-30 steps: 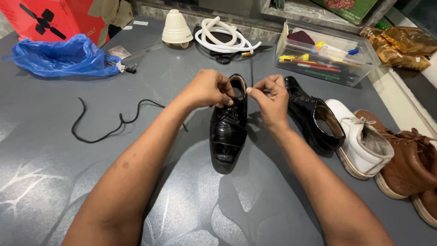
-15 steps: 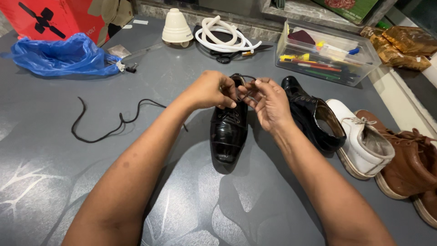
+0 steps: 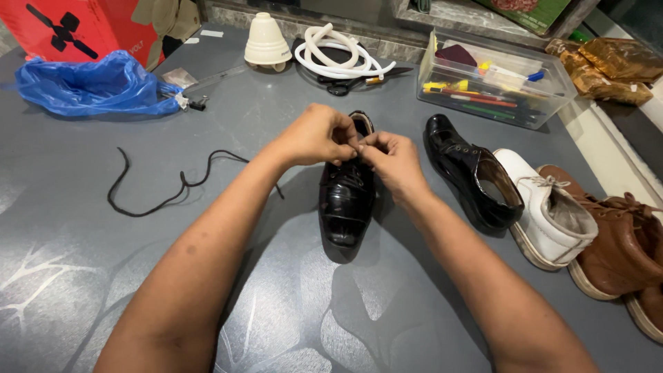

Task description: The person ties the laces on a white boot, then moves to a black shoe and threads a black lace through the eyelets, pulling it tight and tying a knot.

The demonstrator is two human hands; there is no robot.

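The left hand (image 3: 319, 135) and the right hand (image 3: 391, 157) meet above the lace area of a glossy black shoe (image 3: 347, 197), which stands on the grey table (image 3: 138, 276) with its toe toward the person. Both hands are closed, with the fingertips pinched together over the top of the shoe, and the 2 hands touch each other there. What exactly they pinch is hidden by the fingers.

Just to the right of this shoe lies the second black shoe (image 3: 469, 173), and next to it 1 white shoe (image 3: 549, 211) and brown shoes (image 3: 621, 242) at the table edge. A loose black lace (image 3: 166, 186) lies on the table to the left, well apart from the hands. Farther back are a blue plastic bag (image 3: 90, 86), a coiled white hose (image 3: 338, 59), a cream cone-shaped object (image 3: 266, 41) and a clear plastic box (image 3: 494, 83) with pens inside.
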